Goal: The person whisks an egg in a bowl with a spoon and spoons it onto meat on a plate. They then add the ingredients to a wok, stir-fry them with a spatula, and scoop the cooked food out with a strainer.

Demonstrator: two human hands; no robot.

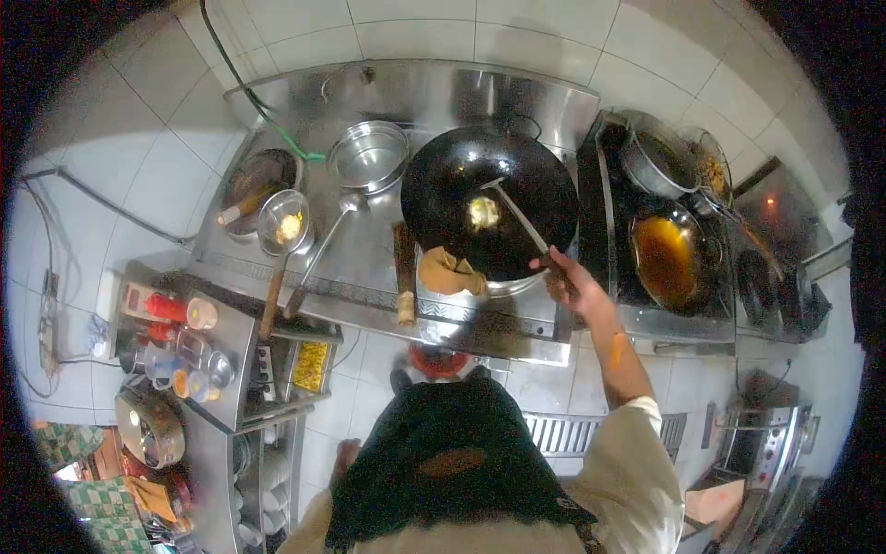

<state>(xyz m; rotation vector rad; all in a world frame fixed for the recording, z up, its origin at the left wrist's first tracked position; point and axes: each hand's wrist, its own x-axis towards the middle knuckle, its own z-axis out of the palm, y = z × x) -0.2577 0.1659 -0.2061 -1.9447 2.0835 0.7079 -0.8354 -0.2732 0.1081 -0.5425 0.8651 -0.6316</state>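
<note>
Table of steel carries a large black wok. A long-handled utensil reaches into it, gripped by the right hand. The left hand is low, too blurred to tell its state. Pale yellow food lies inside the wok.

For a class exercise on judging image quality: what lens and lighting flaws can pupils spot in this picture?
Head view: the wide lens bows the wall tiles and leaves dark, rounded borders; glare streaks the steel backsplash, with small glints in the wok; grain speckles the dark apron; the left hand is too soft to read.
</note>
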